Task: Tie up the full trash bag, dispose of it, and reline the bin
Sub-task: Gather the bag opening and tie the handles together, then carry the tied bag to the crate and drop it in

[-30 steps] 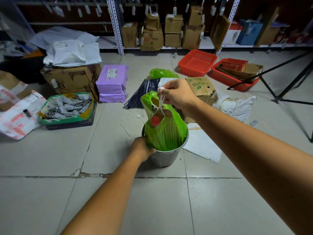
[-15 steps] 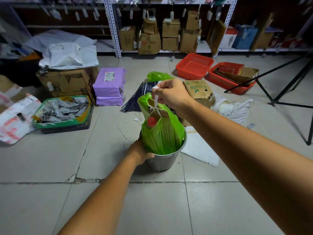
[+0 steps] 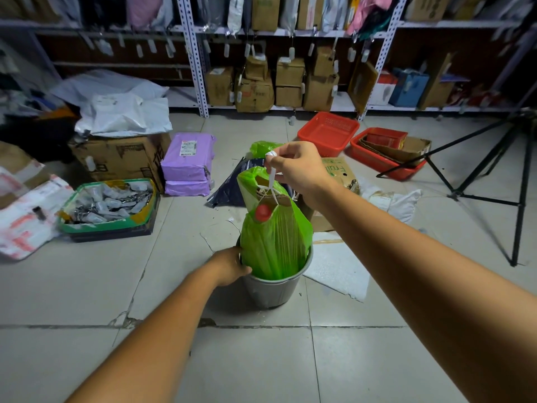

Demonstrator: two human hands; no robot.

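A full green trash bag [image 3: 276, 242] stands in a small grey bin [image 3: 273, 289] on the tiled floor. Cardboard and a red cap show through its open top. My right hand [image 3: 299, 170] pinches a white drawstring [image 3: 271, 173] above the bag and holds it taut, with the bag stretched upward. My left hand [image 3: 232, 266] grips the bin's left rim. A second, crumpled green bag [image 3: 263, 147] lies on the floor behind.
A cardboard box [image 3: 338, 173] and a white foam sheet [image 3: 337, 269] lie right of the bin. Purple parcels [image 3: 187, 164], a green tray of packets [image 3: 109, 205], red baskets [image 3: 328, 132], a black tripod [image 3: 494, 175] and shelves of boxes [image 3: 270, 82] surround it.
My right hand has pulled the drawstring higher, and the bag has risen and stretched out of the bin. My left hand stays on the rim. The view has tilted up slightly.
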